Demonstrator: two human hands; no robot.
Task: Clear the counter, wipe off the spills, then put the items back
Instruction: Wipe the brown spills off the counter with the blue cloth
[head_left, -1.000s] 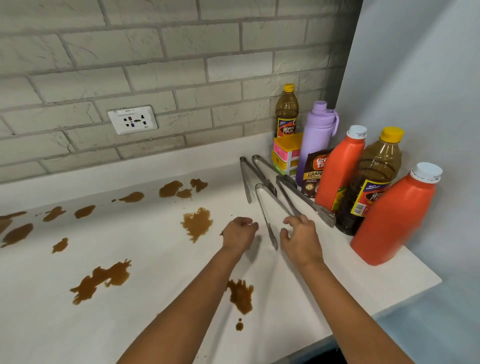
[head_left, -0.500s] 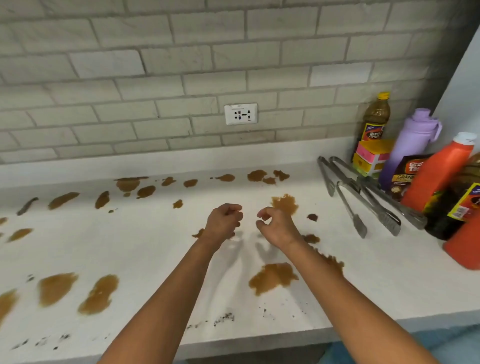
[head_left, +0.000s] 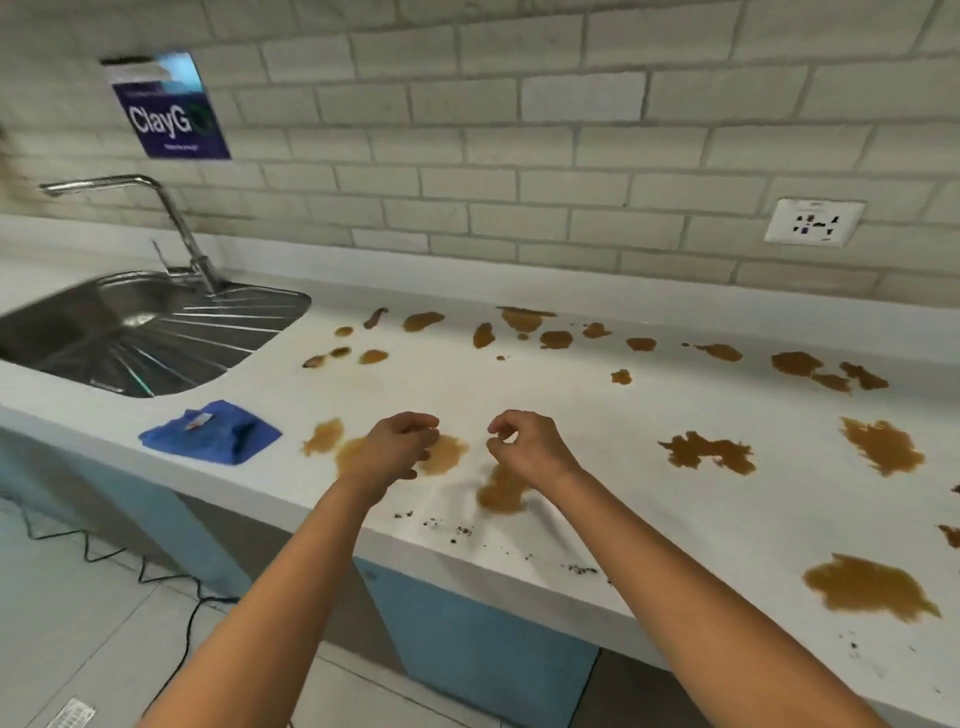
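White surface is lying bare under brown spills, so both the left hand and right hand are hovering loosely curled, grasping nothing, likely heading for the blue cloth lying beside the sink.

White counter spattered with brown spills, blue cloth at its left.
The long white stone-like counter carries many brown liquid spills, scattered from back edge to front, plus dark crumbs near the front lip. A crumpled blue cleaning cloth lies flat just beside the front edge, left of the spills.
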